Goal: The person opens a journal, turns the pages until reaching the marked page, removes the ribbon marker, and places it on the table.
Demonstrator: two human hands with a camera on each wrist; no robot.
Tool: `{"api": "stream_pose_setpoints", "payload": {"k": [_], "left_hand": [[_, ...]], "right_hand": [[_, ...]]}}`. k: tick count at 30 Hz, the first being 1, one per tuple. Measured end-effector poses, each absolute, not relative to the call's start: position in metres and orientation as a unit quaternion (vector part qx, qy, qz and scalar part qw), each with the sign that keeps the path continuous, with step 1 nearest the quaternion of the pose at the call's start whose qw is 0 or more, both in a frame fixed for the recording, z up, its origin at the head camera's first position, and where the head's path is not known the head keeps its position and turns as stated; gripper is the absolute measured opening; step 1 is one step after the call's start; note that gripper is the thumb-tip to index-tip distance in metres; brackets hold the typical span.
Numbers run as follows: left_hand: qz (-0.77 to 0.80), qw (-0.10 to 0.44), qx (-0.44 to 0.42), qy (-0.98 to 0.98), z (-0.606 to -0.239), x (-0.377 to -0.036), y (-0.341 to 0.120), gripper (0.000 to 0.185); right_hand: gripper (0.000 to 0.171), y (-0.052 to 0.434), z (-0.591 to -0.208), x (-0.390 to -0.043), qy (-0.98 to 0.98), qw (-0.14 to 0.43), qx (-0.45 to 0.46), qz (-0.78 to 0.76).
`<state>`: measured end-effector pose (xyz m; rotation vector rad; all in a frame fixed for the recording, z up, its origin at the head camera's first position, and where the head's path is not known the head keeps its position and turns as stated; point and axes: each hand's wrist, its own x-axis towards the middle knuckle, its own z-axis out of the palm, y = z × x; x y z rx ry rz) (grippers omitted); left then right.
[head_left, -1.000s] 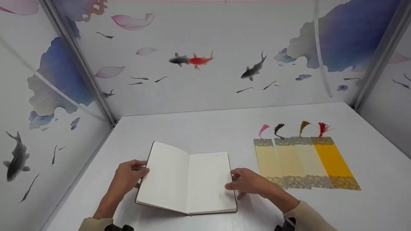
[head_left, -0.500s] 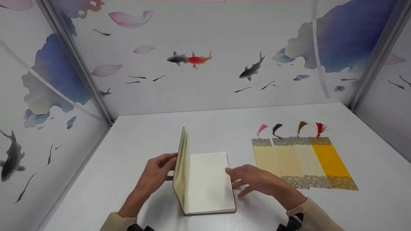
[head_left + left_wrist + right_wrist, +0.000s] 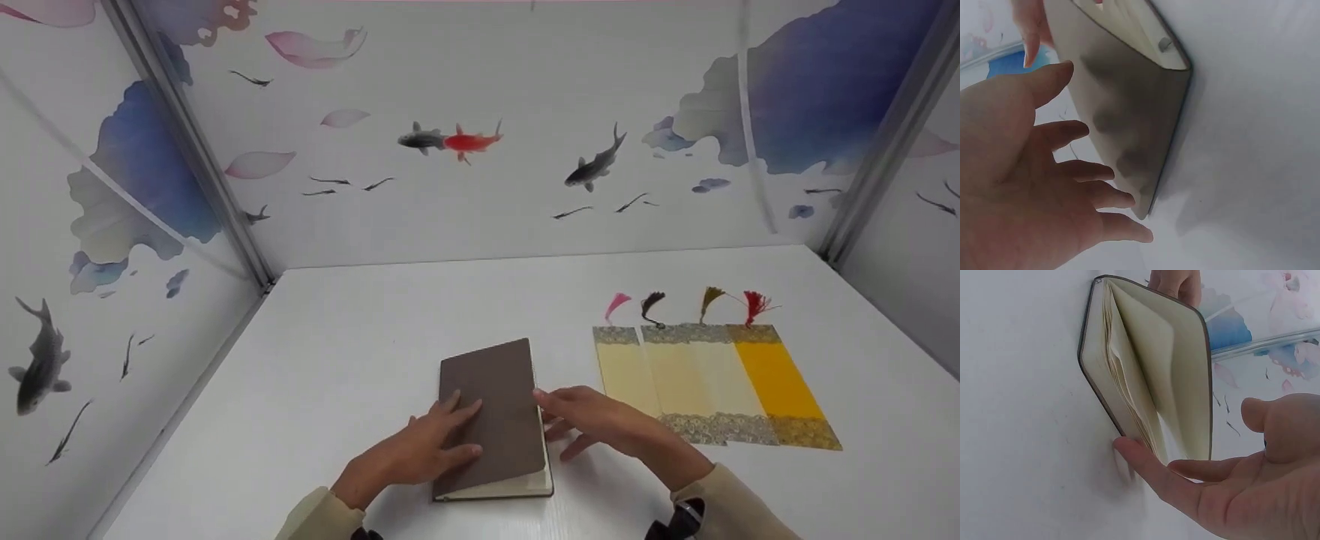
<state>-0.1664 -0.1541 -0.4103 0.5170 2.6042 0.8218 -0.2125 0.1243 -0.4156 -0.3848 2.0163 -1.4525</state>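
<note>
A brown-covered notebook [image 3: 491,412] lies near the table's front, its front cover not fully down. In the right wrist view, cream pages [image 3: 1145,354] show in the gap beneath the raised cover. My left hand [image 3: 420,446] is over the cover's left part with fingers spread; the left wrist view shows those fingers extended close to the notebook's brown cover [image 3: 1112,101], their shadows on it. At the notebook's right edge is my right hand [image 3: 604,420], thumb up by the cover and fingers loosely extended. In the right wrist view its fingertips [image 3: 1129,447] are beside the page edges.
To the right on the white table [image 3: 337,322] lie several bookmarks in a row, among them a pale yellow one [image 3: 626,375] and an orange one [image 3: 780,375]. Tassels lie above them, including a red tassel [image 3: 754,306]. Fish-printed panels [image 3: 525,75] enclose the table.
The open notebook's left side has swung over to the right, and its brown cover now faces up. My left hand moved right with it and flattened; the right hand stayed by the right edge.
</note>
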Motion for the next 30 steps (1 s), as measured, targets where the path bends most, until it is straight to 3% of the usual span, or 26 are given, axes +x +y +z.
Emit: {"api": "stream_pose_setpoints", "payload": {"k": [15,22,26,30], "left_hand": [[0.232,0.207,0.194,0.931,-0.422,-0.169,-0.128,0.069],[0.226,0.203,0.203,0.931,-0.418,-0.173,-0.127,0.07],[0.206,0.208,0.202,0.935,-0.408,-0.176,-0.129,0.067],[0.203,0.178,0.196,0.943,-0.391,-0.185,-0.135,0.065]], "right_hand": [[0.092,0.128,-0.428,-0.203,0.801,0.268,-0.106,-0.525],[0.084,0.119,-0.429,-0.2,0.856,0.199,-0.132,-0.459],[0.077,0.117,-0.429,-0.196,0.871,0.195,-0.134,-0.43],[0.067,0.121,-0.419,-0.196,0.891,0.17,-0.18,-0.38]]}}
